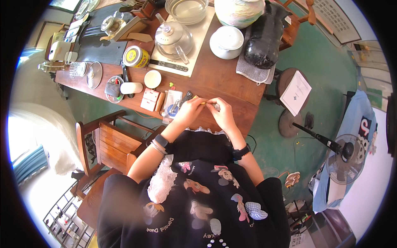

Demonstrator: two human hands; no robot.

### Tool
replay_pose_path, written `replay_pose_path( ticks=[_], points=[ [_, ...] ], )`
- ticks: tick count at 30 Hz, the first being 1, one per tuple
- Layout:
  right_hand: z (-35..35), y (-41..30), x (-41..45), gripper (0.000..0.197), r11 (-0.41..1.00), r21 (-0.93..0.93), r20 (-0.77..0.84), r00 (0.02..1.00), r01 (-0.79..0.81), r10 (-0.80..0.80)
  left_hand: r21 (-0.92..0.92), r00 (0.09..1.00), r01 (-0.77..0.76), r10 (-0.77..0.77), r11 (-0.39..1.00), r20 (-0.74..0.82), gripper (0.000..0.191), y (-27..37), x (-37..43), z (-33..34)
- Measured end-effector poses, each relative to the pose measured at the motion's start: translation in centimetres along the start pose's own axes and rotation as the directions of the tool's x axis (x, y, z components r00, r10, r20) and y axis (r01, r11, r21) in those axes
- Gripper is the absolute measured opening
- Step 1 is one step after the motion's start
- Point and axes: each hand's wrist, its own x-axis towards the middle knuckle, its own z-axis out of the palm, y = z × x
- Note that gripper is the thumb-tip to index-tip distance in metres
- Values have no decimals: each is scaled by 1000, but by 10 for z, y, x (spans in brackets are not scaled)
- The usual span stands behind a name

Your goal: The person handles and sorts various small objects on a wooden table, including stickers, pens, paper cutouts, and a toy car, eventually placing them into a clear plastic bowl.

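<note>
My left hand [193, 108] and my right hand [220, 111] meet over the front edge of the wooden table [223, 83]. Between their fingertips they pinch a small yellow item [203, 103], too small to name. A bit of something pale shows at the fingers of my right hand. Just left of my left hand lie a clear plastic packet [172, 104] with a blue round mark and a black-handled tool [186, 96]. A small green piece [171, 84] rests farther back. Beside the packet are a pink-and-white case [150, 99] and a brown one [160, 101].
Behind stand a glass teapot [173, 40] on a white induction cooker [198, 59], a white lidded bowl [226, 42], a yellow-labelled jar [136, 57], a small cup [152, 79] and a black bulky object [263, 40]. A wooden chair [116, 139] is at left; a fan [345, 158] stands right.
</note>
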Motion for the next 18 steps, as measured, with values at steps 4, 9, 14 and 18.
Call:
replay_pose_path(
  ticks=[4, 9, 14, 18],
  points=[
    [-6, 8, -6, 18, 999, -21, 40, 998, -50, 51, 173, 990, 109, -90, 979, -111, 13, -19, -6, -25],
    [-18, 28, -21, 33, 999, 11, -37, 999, -31, 32, 385, 954, 223, -118, 895, -277, 17, -65, -6, -66],
    [-38, 44, -40, 22, 977, -103, -115, 978, -187, 175, 423, 923, 255, -89, 870, -374, 17, -69, -23, -64],
    [-40, 49, -39, 16, 980, 86, -183, 965, -177, 191, 279, 962, 186, -117, 942, -248, 23, -48, -24, -59]
  ],
)
